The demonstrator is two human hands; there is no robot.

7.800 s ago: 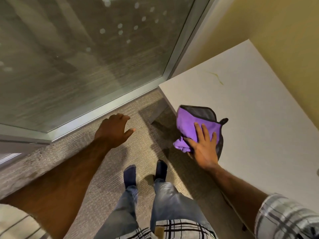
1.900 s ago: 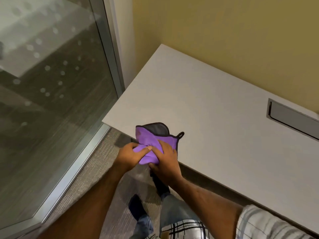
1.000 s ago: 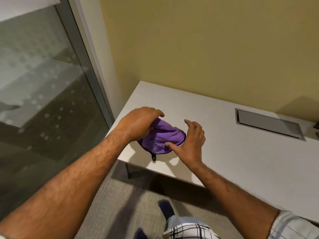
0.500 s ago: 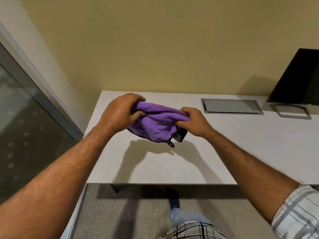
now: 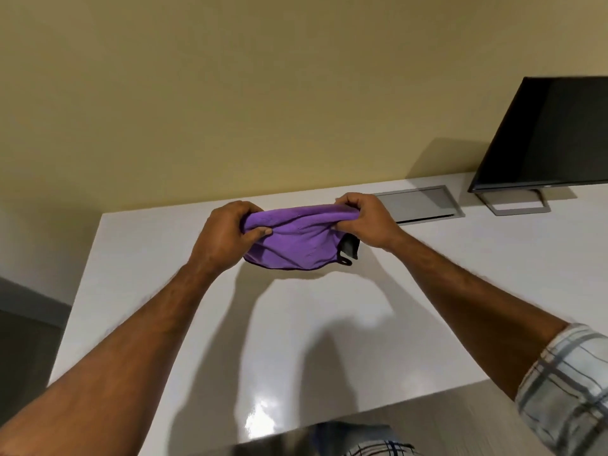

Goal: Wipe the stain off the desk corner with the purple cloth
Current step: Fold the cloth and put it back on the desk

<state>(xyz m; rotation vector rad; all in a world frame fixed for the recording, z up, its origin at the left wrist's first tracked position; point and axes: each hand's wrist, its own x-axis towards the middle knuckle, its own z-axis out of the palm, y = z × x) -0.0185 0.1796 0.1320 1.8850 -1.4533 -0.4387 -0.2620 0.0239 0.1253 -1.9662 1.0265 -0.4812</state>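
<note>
The purple cloth (image 5: 296, 241), with a dark edge and a small loop at its lower right, hangs stretched between both hands above the white desk (image 5: 329, 340). My left hand (image 5: 227, 236) grips its left end and my right hand (image 5: 362, 220) grips its right end. The cloth's lower edge hangs close over the desk top; I cannot tell if it touches. No stain shows on the visible desk surface. The desk's left corners are in view at the far left.
A dark monitor (image 5: 552, 133) on a grey stand (image 5: 513, 205) sits at the back right. A grey cable hatch (image 5: 421, 204) is set into the desk behind my right hand. A yellow wall backs the desk. Floor lies left of the desk.
My view has moved closer over the desk. Both hands have pulled the cloth wider apart and hold it stretched, a little farther from the desk's front edge.
</note>
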